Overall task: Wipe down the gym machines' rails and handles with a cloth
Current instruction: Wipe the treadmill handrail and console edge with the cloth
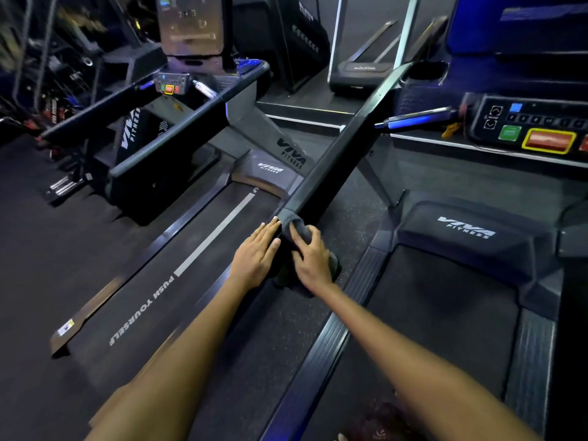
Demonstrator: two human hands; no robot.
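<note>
Two hands: both reach forward to the near end of a long dark treadmill rail (343, 144) that runs away up and to the right.
Left hand (256, 253): fingers straight and together, laid flat against the left side of the rail end, gripping nothing.
Right hand (310, 261): fingers curled down over a dark grey cloth (296, 229), pressing it onto the top of the rail end.
Cloth position: bunched over the rail's near tip, with more of it hanging below the right hand; how much hangs there is hard to tell against the dark floor.
Likely step: wiping seems to be at the rail's near end, with the long upper stretch ahead.
Risk, cloth: the loose bunch could slip off the rounded tip if the right hand slides without gripping.
Risk, coverage: a bunched cloth may skip the rail's underside and far side.
Risk, console: a long stroke upward would bring the hand near the control panel (534, 125) with its green and red buttons, which could be bumped.
Surface: matte dark rail; black treadmill belt (178, 275) at left printed "PUSH YOURSELF".
Room: dim gym, blue light, several treadmills marked "VIVA FITNESS", dark speckled rubber floor (38, 233).
</note>
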